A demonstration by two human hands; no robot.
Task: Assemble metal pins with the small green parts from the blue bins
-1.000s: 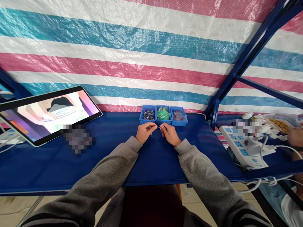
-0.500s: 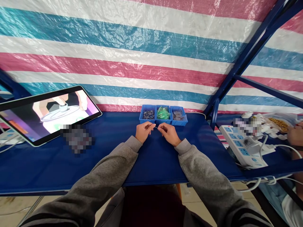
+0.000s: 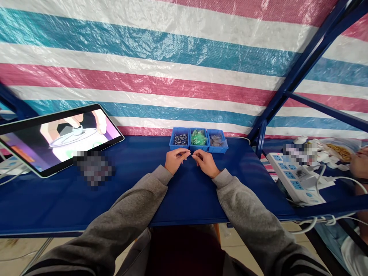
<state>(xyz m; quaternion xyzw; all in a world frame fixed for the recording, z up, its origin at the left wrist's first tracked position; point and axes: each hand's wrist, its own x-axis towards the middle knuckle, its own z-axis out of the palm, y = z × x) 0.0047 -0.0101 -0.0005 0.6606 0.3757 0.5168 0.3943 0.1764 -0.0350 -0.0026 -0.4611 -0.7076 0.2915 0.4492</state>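
My left hand [image 3: 174, 160] and my right hand [image 3: 206, 161] meet fingertip to fingertip just in front of three small blue bins. Both are closed in a pinch. A tiny thin piece shows between the fingertips, too small to name. The left bin [image 3: 171, 145] holds dark and silvery metal pins or screws [image 3: 181, 139]. Green plastic pieces [image 3: 198, 137] fill the middle bin [image 3: 198, 148]. In the right bin [image 3: 217, 150] lie pale, clear-looking pieces or small bags [image 3: 217, 140].
A tablet [image 3: 69, 138] showing a picture leans at the left, beside a blurred-out object [image 3: 94, 168]. To the right stand a white power strip [image 3: 296, 180] with cables and a blue metal post [image 3: 260, 140]. Another person's hand [image 3: 359, 163] is at the far right, near a bag of yellowish pieces [image 3: 340, 151].
My two hands have drawn slightly closer together, narrowing the gap between the fingertips. Less of the thin piece shows between them.
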